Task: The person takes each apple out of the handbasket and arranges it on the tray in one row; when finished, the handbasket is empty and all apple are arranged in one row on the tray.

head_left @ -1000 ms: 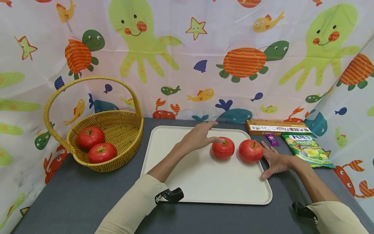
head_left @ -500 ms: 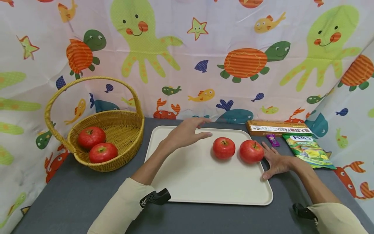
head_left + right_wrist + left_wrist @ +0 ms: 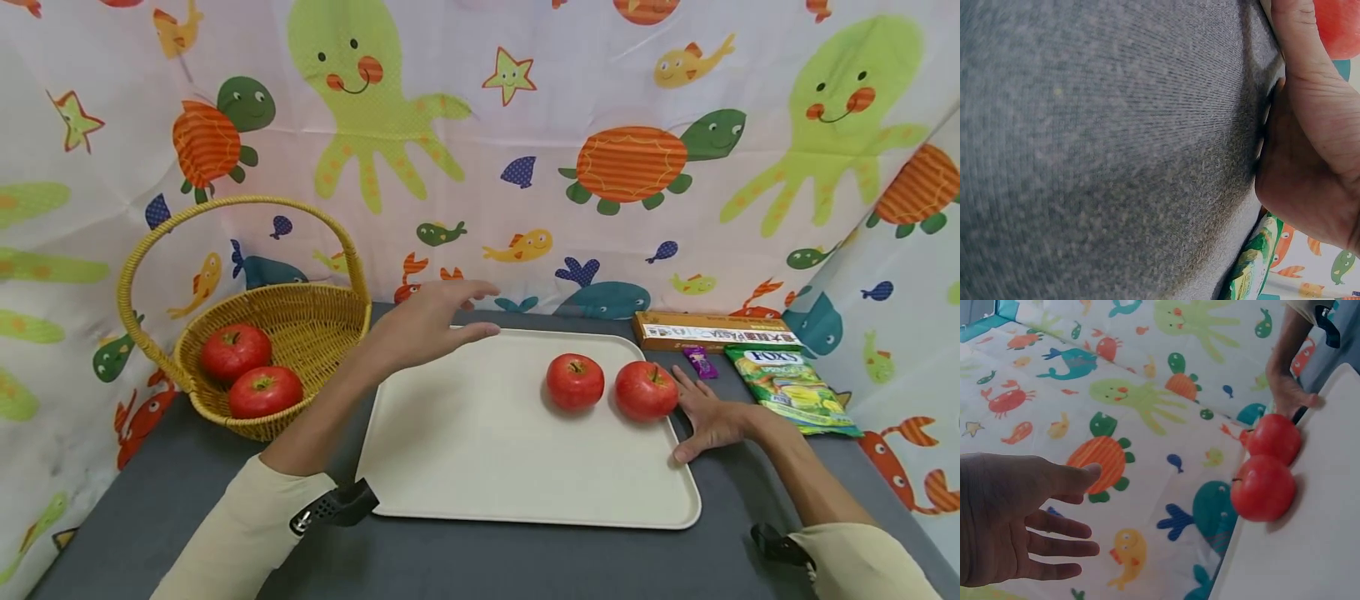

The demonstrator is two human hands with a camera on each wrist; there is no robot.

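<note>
Beige sleeves (image 3: 232, 533) lie nearest me, over the grey cloth of the counter (image 3: 570, 562). A cream tray (image 3: 517, 475) sits beyond. My right hand (image 3: 711, 417) is spread out by the tray's right side, thumb at the rim; I cannot quite tell if its fingertips touch the right apple (image 3: 645, 390), which stands on the tray beside the left apple (image 3: 574, 382). My left hand (image 3: 429, 327) hangs over the far left corner, fingers loosely extended, thumb apart. Behind that forearm, a wicker basket (image 3: 324, 337) holds two red apples (image 3: 266, 392). On the far right are a green snack bag (image 3: 791, 387), a purple packet (image 3: 700, 362), then a flat box (image 3: 716, 332) before the sea-animal curtain (image 3: 465, 117).
</note>
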